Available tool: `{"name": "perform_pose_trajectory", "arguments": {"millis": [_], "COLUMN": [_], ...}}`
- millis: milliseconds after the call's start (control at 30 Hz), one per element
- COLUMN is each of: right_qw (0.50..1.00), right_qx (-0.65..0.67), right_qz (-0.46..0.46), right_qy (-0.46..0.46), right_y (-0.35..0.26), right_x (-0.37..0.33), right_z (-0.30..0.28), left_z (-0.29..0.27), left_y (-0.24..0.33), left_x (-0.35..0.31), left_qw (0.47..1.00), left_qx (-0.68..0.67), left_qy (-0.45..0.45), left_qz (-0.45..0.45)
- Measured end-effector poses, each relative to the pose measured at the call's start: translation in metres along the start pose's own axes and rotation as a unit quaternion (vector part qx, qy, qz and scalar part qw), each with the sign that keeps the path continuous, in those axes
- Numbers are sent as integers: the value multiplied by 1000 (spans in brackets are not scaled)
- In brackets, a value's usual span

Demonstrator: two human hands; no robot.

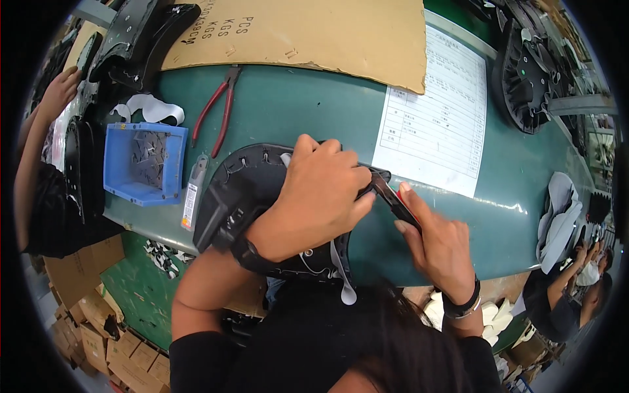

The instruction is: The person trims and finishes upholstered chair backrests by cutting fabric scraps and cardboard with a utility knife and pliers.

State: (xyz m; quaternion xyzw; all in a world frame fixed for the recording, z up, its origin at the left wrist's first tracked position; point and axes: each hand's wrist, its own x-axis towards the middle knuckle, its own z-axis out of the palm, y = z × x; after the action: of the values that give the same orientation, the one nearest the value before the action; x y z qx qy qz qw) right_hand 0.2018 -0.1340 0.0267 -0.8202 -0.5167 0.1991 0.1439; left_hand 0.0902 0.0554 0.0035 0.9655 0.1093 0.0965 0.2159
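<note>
A black, curved padded piece [252, 160] lies underside up at the table's near edge, with metal clips or staples along its rim. My left hand [321, 183] is closed over its right part, fingers curled at the edge; what lies under the palm is hidden. My right hand [440, 245] grips a slim utility knife [401, 211], black with a little red and a metal front. The metal front meets the piece's right corner, close to my left fingertips. A pale strap [342, 268] with a rounded end hangs off the piece's near side.
Left on the green table [295, 98] are a blue bin [111, 164] of small metal bits, red-handled pliers [226, 111] and a grey cutter [194, 193]. Cardboard [314, 33] and a printed sheet [432, 131] lie beyond. Co-workers' arms [39, 124] show at the left, others right.
</note>
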Motion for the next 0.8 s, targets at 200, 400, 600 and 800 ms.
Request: {"name": "perform_pose_trajectory", "arguments": {"millis": [200, 400, 600, 800], "right_qw": [977, 967, 983, 980], "right_qx": [203, 253, 41, -66], "right_qz": [29, -2, -75, -93], "right_qy": [63, -45, -161, -164], "right_y": [-9, -11, -1, -6], "right_x": [-2, -12, -18, 9], "right_z": [34, 31, -1, -29], "left_z": [2, -17, -30, -49], "left_y": [-12, -29, -45, -6], "left_x": [17, 14, 3, -28], "left_qw": [953, 696, 502, 995], "left_qx": [-293, -688, -845, 40], "left_qy": [68, 101, 183, -86], "left_qz": [-19, -182, 29, -3]}}
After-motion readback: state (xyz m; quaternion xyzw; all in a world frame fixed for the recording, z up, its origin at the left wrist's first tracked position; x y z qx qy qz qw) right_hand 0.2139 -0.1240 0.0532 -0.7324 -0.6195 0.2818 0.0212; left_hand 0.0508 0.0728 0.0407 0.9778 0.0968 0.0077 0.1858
